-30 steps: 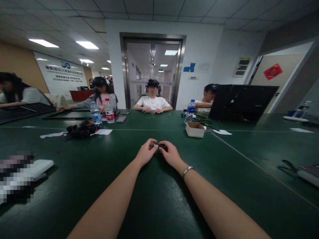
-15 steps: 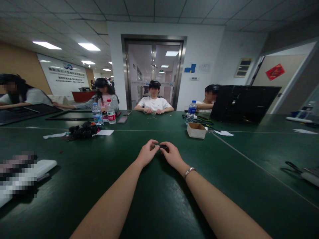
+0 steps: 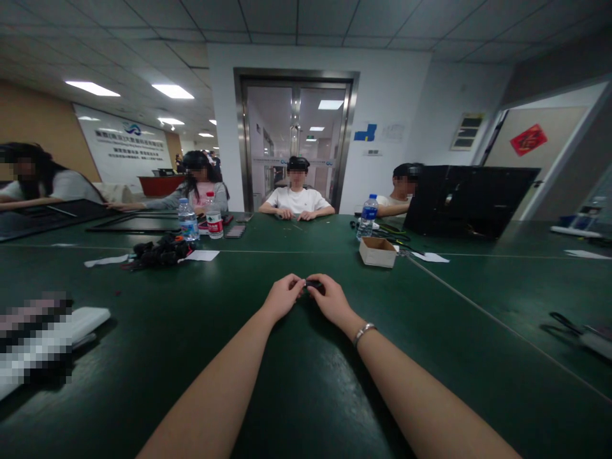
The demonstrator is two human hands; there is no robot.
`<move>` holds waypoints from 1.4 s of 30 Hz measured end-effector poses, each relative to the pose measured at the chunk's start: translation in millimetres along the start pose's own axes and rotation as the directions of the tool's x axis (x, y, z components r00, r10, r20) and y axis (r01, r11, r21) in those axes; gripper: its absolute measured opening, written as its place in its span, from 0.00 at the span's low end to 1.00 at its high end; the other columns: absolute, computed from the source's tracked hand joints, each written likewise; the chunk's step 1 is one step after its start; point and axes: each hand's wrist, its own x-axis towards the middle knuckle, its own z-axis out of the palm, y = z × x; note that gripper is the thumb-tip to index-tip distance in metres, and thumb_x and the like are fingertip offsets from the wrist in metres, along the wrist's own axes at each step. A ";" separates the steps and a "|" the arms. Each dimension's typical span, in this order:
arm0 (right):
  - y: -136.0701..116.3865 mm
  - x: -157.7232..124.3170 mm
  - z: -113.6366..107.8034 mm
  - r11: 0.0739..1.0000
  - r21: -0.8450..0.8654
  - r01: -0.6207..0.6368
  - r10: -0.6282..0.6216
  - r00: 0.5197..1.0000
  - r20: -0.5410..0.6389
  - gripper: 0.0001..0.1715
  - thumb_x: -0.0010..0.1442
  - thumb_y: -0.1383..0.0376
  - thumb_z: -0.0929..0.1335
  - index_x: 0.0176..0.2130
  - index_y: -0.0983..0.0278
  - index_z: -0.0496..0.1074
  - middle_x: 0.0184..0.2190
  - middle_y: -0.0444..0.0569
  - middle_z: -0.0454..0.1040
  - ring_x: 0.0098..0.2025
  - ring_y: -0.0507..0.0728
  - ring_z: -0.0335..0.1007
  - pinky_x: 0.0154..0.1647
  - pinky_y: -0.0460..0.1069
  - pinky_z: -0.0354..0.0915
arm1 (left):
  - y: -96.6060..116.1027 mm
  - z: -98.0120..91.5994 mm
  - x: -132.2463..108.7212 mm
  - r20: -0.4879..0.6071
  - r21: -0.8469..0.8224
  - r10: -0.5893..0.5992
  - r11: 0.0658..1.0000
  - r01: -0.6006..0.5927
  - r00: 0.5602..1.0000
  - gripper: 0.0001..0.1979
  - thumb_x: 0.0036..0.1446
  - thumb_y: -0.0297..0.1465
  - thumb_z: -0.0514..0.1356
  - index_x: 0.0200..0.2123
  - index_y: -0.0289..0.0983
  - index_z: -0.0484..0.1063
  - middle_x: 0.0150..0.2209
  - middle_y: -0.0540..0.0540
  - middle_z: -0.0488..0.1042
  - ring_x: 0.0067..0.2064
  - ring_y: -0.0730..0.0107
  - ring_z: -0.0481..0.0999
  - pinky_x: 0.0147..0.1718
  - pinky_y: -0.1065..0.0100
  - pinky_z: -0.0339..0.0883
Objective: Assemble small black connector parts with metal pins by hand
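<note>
In the middle of the head view, both of my hands meet low over the green table [image 3: 306,395]. My right hand [image 3: 332,299] is closed in a pinch round a small, dark, narrow object [image 3: 314,284], too small to name. The fingertips of my left hand [image 3: 283,298] are pressed together at the object's left end, where a small pale spot shows. Whether that pale bit is part of the dark object or a separate piece, I cannot tell. My fingers cover most of it. A silvery bracelet [image 3: 364,331] circles my right wrist.
Beyond my hands stand an open cardboard box [image 3: 377,255] and a blue-capped water bottle [image 3: 368,217]. Two bottles, a black tangled bundle [image 3: 160,252] and paper lie left of them. A large black panel [image 3: 468,201] stands at right. Several people sit across the table.
My fingertips have drawn slightly closer together, and less of the pale piece between them shows. The dark object stays in my right hand.
</note>
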 end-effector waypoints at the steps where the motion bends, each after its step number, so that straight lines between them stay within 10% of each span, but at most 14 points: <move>1: -1.5 -0.3 -0.4 1.000 -0.010 0.002 -0.002 1.000 0.007 0.12 0.55 0.69 0.66 0.41 0.63 0.72 0.38 0.49 0.73 0.40 0.55 0.69 0.45 0.52 0.66 | -0.5 -0.3 0.3 -0.002 0.018 0.002 1.000 -0.002 1.000 0.17 0.56 0.45 0.52 0.34 0.37 0.70 0.27 0.49 0.71 0.29 0.72 0.70 0.27 0.72 0.63; 25: -25.4 -8.8 -19.0 0.949 -0.290 0.121 -0.068 0.980 0.187 0.12 0.57 0.71 0.62 0.42 0.61 0.65 0.40 0.50 0.71 0.41 0.55 0.67 0.44 0.50 0.62 | 12.2 -2.1 -9.1 -0.001 0.296 0.046 0.954 -0.043 0.999 0.31 0.59 0.53 0.38 0.26 0.38 0.71 0.30 0.45 0.75 0.33 0.65 0.72 0.33 0.67 0.60; 37: 22.9 -53.8 -187.3 0.834 -0.451 -0.317 0.368 0.929 0.028 0.16 0.56 0.51 0.60 0.36 0.59 0.66 0.34 0.49 0.75 0.35 0.59 0.71 0.38 0.53 0.65 | 10.5 -4.3 -8.0 0.040 0.156 -0.043 0.987 0.036 0.998 0.33 0.59 0.54 0.37 0.30 0.38 0.73 0.31 0.46 0.75 0.34 0.66 0.73 0.33 0.67 0.63; 42: 40.7 -89.5 -225.4 0.817 -0.394 -0.420 0.406 0.905 -0.125 0.18 0.54 0.51 0.59 0.30 0.58 0.70 0.32 0.56 0.76 0.35 0.63 0.71 0.38 0.55 0.64 | 15.5 -5.5 -11.3 0.061 0.162 -0.060 0.985 0.049 0.996 0.32 0.59 0.54 0.39 0.31 0.39 0.73 0.33 0.46 0.76 0.36 0.65 0.73 0.35 0.66 0.62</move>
